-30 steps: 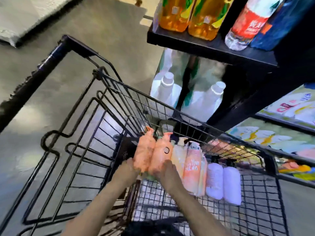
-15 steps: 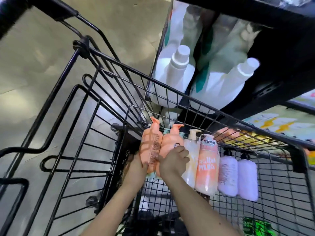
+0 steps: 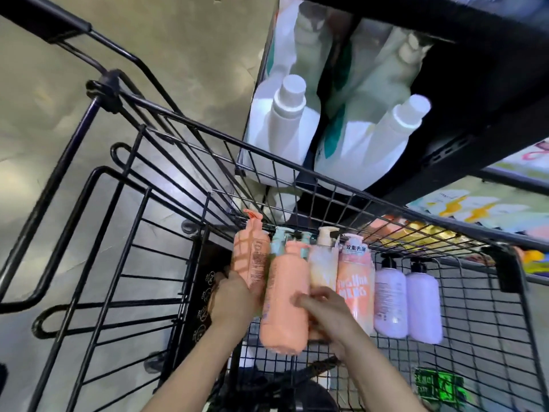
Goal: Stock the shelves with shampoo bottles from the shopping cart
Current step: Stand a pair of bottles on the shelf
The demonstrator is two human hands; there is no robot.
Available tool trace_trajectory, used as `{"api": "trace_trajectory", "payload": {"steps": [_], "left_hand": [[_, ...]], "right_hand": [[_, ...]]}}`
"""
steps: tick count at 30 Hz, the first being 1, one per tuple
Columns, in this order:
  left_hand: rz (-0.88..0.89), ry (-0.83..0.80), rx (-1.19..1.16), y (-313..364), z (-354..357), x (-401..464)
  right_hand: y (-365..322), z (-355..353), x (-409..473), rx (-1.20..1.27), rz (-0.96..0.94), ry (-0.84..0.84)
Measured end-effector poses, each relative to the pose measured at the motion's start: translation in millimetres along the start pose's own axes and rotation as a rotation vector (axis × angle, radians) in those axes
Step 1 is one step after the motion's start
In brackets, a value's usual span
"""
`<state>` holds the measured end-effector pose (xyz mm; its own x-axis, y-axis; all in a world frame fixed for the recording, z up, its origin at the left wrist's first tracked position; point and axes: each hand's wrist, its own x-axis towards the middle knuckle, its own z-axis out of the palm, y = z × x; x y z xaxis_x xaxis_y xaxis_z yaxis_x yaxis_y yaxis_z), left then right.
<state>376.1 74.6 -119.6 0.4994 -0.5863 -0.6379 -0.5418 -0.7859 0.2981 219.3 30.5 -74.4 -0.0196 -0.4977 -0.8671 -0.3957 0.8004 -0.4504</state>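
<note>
Inside the black wire shopping cart (image 3: pixel 297 162) several shampoo bottles lie in a row. My left hand (image 3: pixel 230 295) grips the leftmost peach pump bottle (image 3: pixel 252 257) at its lower end. My right hand (image 3: pixel 326 310) holds a second peach bottle (image 3: pixel 286 298), lifted a little above the row and nearer to me. To their right lie a cream pump bottle (image 3: pixel 322 263), an orange lettered bottle (image 3: pixel 355 272) and two lilac bottles (image 3: pixel 390 295), (image 3: pixel 423 301). A teal pump top (image 3: pixel 279 240) shows behind the peach bottles.
A black shelf unit (image 3: pixel 445 150) stands just beyond the cart's far rim, with big white jugs (image 3: pixel 285 126) on a low shelf. Colourful packs (image 3: pixel 463 206) fill the shelf to the right. Grey floor (image 3: pixel 148 40) lies to the left of the cart.
The camera has come closer. My right hand has pulled the second peach bottle up and toward me, out of the row. My left hand keeps its grip on the leftmost peach bottle.
</note>
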Motion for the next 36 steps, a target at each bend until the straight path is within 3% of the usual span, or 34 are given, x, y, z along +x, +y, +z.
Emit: {"api": "trace_trajectory", "payload": {"steps": [2,6,8,11,22,27,32,36], "left_hand": [[-0.001,0.004,0.049,4,3,4],[-0.065,0.014,0.030,13,5,1],[-0.044,0.018,0.055,13,6,-2],[-0.011,0.024,0.104,12,7,-3],[0.100,0.016,0.126,-5,9,-1],[0.108,-0.003,0.115,-7,10,0],[0.104,0.014,0.121,-8,13,0],[0.075,-0.012,0.113,-6,13,1]], "right_hand": [[2,-22,-9,0.074,-0.049,0.025],[1,-4,-4,-0.396,-0.099,-0.064],[11,24,-3,-0.494,-0.056,-0.065],[22,41,-5,-0.464,-0.122,0.108],[54,64,-7,-0.547,-0.171,0.402],[54,59,-12,-0.608,-0.175,0.417],[42,36,-18,-0.639,-0.055,0.263],[27,9,-17,-0.168,0.068,-0.084]]}}
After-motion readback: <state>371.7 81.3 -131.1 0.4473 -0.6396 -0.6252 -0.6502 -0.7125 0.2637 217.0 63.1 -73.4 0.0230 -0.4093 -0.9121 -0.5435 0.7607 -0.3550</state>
